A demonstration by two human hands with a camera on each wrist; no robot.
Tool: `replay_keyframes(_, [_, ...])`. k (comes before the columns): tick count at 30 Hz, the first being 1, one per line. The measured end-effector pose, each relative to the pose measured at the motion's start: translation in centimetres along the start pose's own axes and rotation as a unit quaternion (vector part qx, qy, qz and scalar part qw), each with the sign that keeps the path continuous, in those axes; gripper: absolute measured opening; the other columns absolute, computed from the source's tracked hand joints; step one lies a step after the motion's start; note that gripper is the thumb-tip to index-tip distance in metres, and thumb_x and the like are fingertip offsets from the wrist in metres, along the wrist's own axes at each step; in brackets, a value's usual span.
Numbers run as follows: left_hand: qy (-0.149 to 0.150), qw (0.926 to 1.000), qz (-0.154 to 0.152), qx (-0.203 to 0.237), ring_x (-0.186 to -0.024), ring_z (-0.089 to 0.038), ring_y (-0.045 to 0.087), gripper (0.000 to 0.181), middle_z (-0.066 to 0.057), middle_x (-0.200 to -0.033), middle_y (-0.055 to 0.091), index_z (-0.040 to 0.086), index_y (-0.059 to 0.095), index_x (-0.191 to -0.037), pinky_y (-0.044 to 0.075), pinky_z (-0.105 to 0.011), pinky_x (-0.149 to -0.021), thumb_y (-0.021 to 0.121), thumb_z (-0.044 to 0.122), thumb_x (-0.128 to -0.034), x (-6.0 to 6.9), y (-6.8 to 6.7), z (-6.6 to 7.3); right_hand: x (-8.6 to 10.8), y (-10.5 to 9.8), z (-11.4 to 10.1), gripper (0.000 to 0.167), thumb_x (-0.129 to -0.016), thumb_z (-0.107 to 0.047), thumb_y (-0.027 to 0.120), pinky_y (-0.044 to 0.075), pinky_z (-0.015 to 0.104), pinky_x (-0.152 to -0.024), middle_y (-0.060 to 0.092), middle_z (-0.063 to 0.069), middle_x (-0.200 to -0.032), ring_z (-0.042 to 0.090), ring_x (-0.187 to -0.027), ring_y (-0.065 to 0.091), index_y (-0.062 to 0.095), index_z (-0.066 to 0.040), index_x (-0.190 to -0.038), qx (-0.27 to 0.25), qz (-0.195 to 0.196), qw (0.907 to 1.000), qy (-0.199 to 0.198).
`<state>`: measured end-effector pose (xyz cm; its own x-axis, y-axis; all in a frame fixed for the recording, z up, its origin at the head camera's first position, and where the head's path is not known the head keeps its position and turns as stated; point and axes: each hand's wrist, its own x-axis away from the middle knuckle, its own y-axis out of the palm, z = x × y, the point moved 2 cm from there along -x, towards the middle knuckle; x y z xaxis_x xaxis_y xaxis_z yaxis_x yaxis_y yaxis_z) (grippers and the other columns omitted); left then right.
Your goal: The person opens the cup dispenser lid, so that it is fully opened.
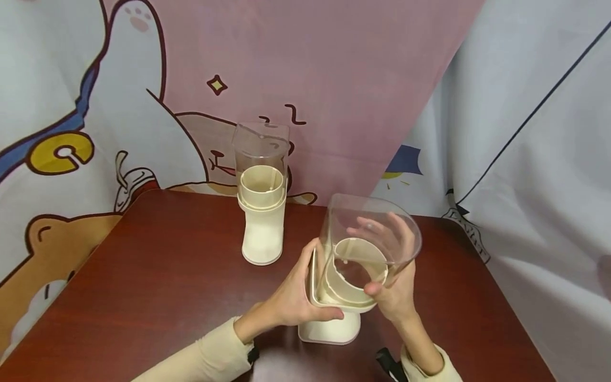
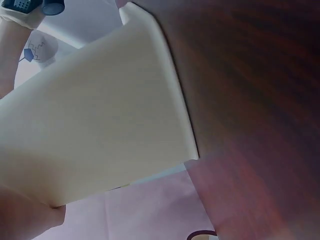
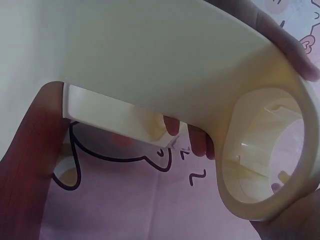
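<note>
In the head view, a cream stand (image 1: 334,326) with a round ring at its top and a clear cover (image 1: 372,212) rises near the table's front edge. My left hand (image 1: 298,302) grips its left side, thumb across the front. Around the ring's right side curls my right hand (image 1: 401,281), its fingers seen through the clear plastic. The cream body (image 2: 100,120) fills much of the left wrist view, with part of a hand (image 2: 30,215) at lower left. In the right wrist view, fingers (image 3: 280,40) lie along the cream body (image 3: 135,55) beside its open ring.
A second cream stand (image 1: 263,233) with a clear cover (image 1: 261,140) stands upright farther back, left of the held one. The dark red table (image 1: 167,281) is bordered by a printed cloth (image 1: 334,79) behind and at both sides.
</note>
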<state>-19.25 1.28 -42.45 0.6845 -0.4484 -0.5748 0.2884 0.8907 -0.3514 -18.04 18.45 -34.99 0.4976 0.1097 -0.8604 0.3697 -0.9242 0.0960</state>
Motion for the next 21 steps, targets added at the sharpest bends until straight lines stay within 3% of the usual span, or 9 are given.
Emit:
replay_keyframes(5, [0.015,0.9999,0.005,-0.003,-0.128,-0.021,0.050,0.128,-0.013,-0.140,0.048,0.008,0.014,-0.154,0.038,-0.037,-0.113,0.097,0.026,-0.0579,0.18,0.17,-0.38,0.19,-0.02,0.17,0.098,-0.085,-0.036,0.080,0.055,0.037,-0.096,0.055,0.030,-0.134,0.036,-0.119,0.063,0.022,0.009,-0.149,0.021,0.011,0.9997,-0.007])
replay_keyframes(15, [-0.005,0.9997,0.005,-0.021,-0.132,-0.023,0.047,0.132,-0.018,-0.147,0.041,0.001,0.014,-0.155,0.036,-0.041,-0.116,0.098,0.026,-0.0553,-0.11,0.04,0.06,-0.06,-0.09,-0.04,0.091,-0.087,-0.034,0.077,0.056,0.035,-0.094,0.058,0.027,-0.132,0.034,-0.116,0.065,0.024,0.007,-0.149,0.033,0.028,0.9990,0.009])
replay_keyframes(21, [-0.039,0.9992,-0.006,0.002,-0.136,-0.021,0.044,0.133,-0.014,-0.149,0.040,0.006,0.013,-0.155,0.035,-0.041,-0.117,0.098,0.023,-0.0541,0.03,0.06,0.12,0.19,0.00,0.22,0.094,-0.085,-0.034,0.080,0.056,0.037,-0.094,0.059,0.028,-0.131,0.035,-0.115,0.066,0.025,0.008,-0.149,0.027,0.040,0.9987,-0.013])
